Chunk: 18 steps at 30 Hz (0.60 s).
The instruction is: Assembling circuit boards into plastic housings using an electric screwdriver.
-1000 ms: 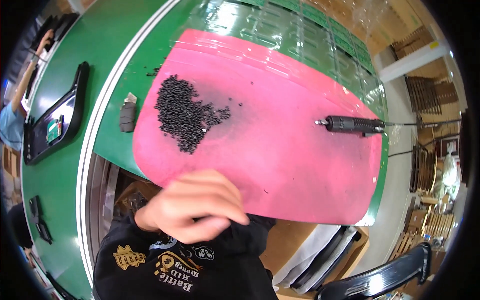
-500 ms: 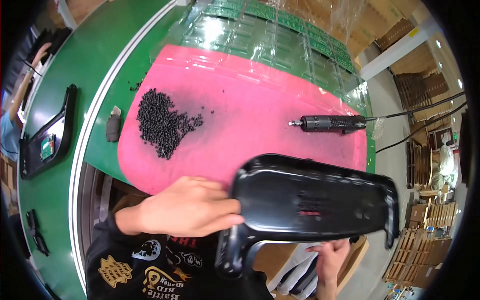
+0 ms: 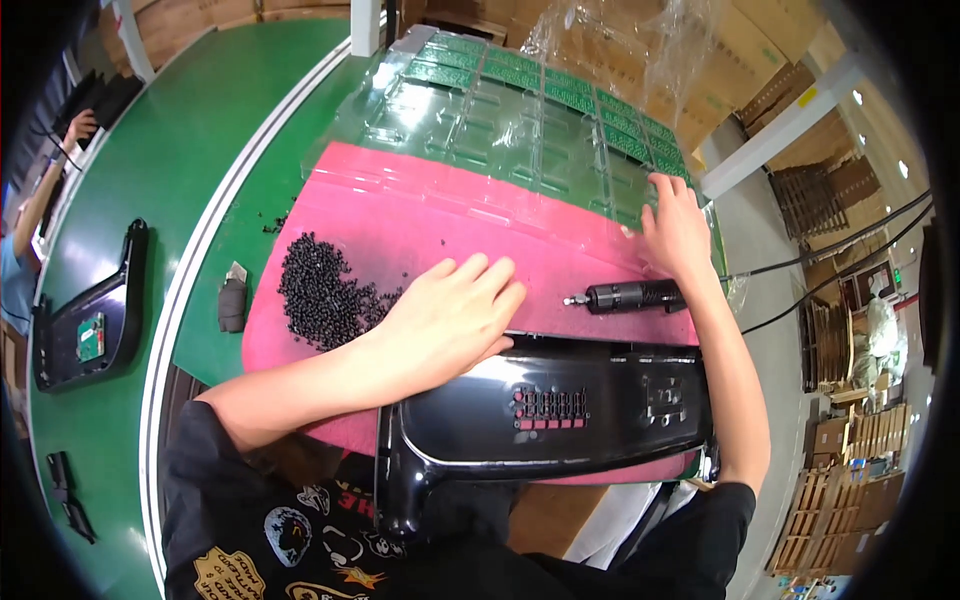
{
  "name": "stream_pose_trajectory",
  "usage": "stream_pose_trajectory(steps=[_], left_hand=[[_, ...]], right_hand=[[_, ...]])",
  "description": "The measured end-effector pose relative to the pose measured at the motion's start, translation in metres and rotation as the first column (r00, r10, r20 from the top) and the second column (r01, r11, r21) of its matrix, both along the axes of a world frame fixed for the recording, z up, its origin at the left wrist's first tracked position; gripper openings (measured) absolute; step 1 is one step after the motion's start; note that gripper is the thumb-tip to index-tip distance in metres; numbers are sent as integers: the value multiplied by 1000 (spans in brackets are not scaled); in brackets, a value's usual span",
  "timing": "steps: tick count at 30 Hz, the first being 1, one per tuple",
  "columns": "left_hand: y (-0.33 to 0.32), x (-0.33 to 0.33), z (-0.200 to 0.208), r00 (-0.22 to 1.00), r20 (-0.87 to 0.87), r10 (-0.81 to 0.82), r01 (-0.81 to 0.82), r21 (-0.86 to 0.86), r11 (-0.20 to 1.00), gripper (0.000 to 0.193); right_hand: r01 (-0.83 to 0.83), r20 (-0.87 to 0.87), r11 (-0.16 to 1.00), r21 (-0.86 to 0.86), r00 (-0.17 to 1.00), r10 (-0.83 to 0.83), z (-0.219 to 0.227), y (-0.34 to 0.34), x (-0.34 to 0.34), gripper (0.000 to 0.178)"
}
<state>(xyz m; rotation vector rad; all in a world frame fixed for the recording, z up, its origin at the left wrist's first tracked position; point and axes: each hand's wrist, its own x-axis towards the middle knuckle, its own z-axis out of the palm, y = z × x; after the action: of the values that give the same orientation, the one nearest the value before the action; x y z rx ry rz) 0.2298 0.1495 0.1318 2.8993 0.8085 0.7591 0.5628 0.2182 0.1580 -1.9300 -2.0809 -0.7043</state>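
Note:
A black plastic housing (image 3: 470, 410) with a grid of holes lies along the mat's near edge. My left hand (image 3: 445, 315) is over its far left edge, fingers loosely curved and apart, with no object visible in them. Whether it touches the housing I cannot tell. My right hand (image 3: 678, 228) reaches past the black electric screwdriver (image 3: 630, 297) to the right side of a clear plastic tray (image 3: 520, 165), its fingers stretched out. Green circuit boards (image 3: 640, 115) fill the tray's far rows. Left of my left hand lies a pile of small black screws (image 3: 320, 290).
The pink mat (image 3: 560, 255) covers the green bench. A dark wrapped object (image 3: 232, 303) lies at its left. Beyond a white rail (image 3: 215, 185), another black housing (image 3: 125, 310) holds a circuit board. Cables (image 3: 810, 260) run right. A co-worker's arm (image 3: 45, 185) shows far left.
The black housing has come down onto the mat, turned so its holed face shows. My left hand has moved farther over the mat; my right hand has left the housing and reached the tray.

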Motion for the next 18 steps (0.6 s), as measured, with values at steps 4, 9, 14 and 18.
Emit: stream_pose_trajectory(steps=[4,9,14,18], left_hand=[[11,-4,-11,996,79,-40,44,-44,998,26],[24,-19,-16,994,104,-33,39,-57,998,27],[40,-21,-13,993,93,-76,77,-4,997,27],[46,-24,-9,995,76,-62,58,46,997,28]], right_hand=[[123,164,992,-33,980,-116,-40,74,51,43],[298,316,927,-228,923,-219,-54,119,50,47],[328,418,900,-285,888,-192,-53,129,50,49],[226,406,972,-66,896,-181,-51,113,43,55]])
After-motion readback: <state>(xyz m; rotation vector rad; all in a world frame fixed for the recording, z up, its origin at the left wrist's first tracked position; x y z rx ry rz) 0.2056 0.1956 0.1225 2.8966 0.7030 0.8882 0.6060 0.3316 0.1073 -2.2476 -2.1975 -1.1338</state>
